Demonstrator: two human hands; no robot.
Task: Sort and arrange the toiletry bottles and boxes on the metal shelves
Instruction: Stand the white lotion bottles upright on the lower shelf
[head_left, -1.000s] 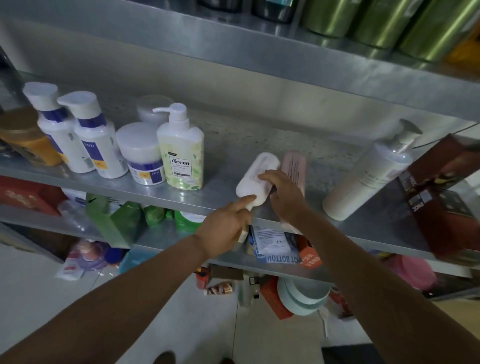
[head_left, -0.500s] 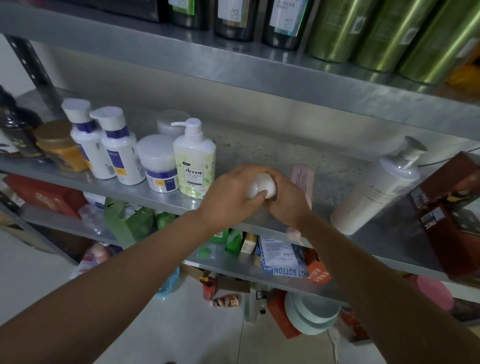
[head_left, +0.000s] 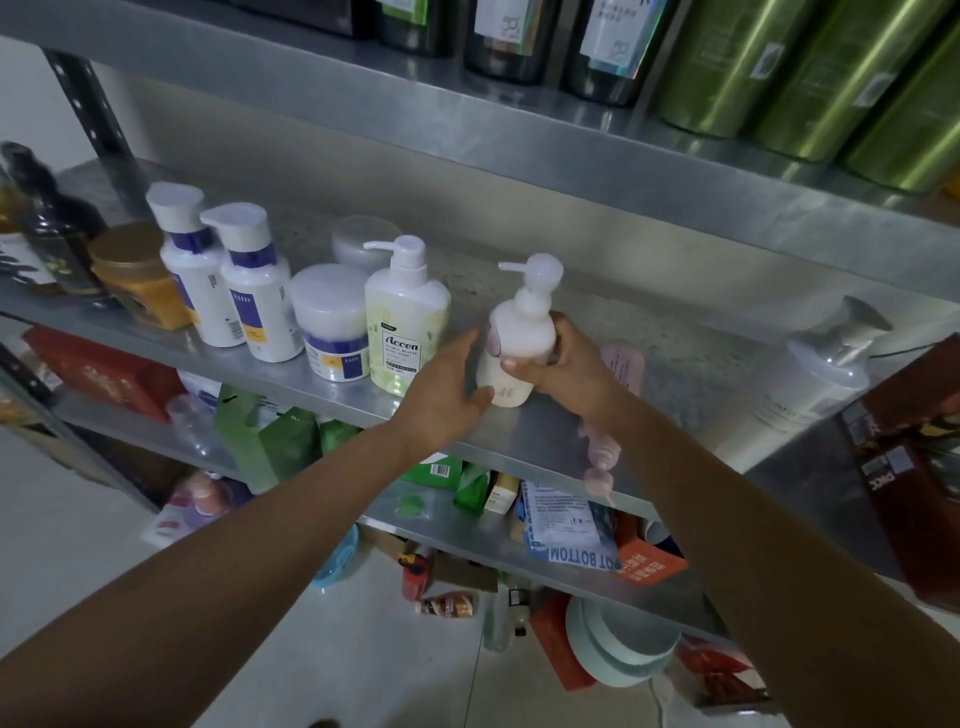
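White pump bottle (head_left: 519, 338) stands up straight on the middle shelf (head_left: 545, 431), near the front edge, just beside the yellow-green Accen bottle (head_left: 405, 332). It looks like the end of a neat row. To its left stand the Accen bottle, a white jar (head_left: 332, 322), two white bottles with blue bands (head_left: 260, 312) and an orange jar (head_left: 140, 280), all close together. So I think a good part of this shelf is sorted. Some work is left, though. A pink bottle (head_left: 623, 364) lies flat behind the right wrist, and its pump end pokes over the shelf edge. A big white bottle (head_left: 815, 374) is well apart on the right, and a red-brown box (head_left: 909, 457) sits near it at a slant. The lower shelf (head_left: 457, 535) looks like a jumble of packs and boxes. The right hand (head_left: 566, 364) wraps round the white pump bottle, thumb in front and fingers curled behind. The left hand (head_left: 447, 389) is spread, fingers nearly straight, and its thumb touches the bottle low down on the other side. I think it steadies the bottle but does not grab it.
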